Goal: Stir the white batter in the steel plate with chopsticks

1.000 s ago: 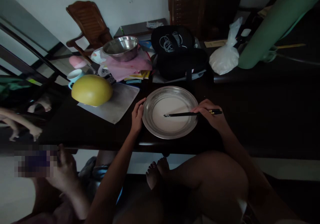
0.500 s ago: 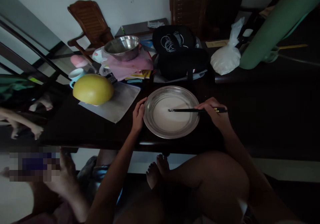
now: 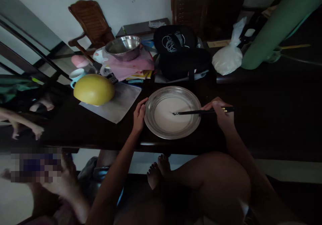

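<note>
Dark table (image 3: pixel 271 117) | round silver bowl (image 3: pixel 149 117) | milky liquid (image 3: pixel 167 121) | black chopsticks (image 3: pixel 191 112)

Dark table (image 3: pixel 266 117), metal basin (image 3: pixel 150 112), grey sheet (image 3: pixel 123 99)

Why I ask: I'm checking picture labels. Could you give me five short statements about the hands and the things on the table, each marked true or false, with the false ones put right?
1. The right hand holds the chopsticks. True.
2. The left hand is at the edge of the basin. True.
3. The chopsticks' tips are outside the basin. False: they are within its rim, at the white contents.
4. The pink sheet lies over the bowl. False: the bowl sits on top of it.
5. The white bag is beside the green cylinder. True.
</note>
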### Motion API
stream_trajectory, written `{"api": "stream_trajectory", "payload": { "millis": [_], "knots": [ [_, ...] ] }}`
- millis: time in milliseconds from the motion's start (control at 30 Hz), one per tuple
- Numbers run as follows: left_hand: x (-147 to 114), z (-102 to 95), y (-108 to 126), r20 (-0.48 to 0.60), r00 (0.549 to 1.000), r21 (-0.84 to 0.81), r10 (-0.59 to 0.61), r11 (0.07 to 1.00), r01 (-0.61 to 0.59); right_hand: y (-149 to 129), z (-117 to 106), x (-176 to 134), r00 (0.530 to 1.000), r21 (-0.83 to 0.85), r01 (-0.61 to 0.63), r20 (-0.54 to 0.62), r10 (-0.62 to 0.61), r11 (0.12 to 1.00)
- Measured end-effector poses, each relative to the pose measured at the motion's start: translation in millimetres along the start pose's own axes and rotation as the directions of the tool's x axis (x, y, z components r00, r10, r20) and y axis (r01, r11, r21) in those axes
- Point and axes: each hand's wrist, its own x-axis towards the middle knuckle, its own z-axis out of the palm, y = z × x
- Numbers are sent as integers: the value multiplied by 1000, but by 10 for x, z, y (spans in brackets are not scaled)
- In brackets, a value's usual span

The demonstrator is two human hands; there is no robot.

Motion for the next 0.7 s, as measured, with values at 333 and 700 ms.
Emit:
{"api": "stream_trajectory", "payload": {
  "millis": [333,700],
  "knots": [
    [3,2,-7,0,1000,-7,6,1000,-6,21,2,2,997,-76,-12,69,18,997],
    [7,3,-5,2,1000,9,8,1000,-8,-16,21,2,992,-100,-15,122,27,995]
  ]
}}
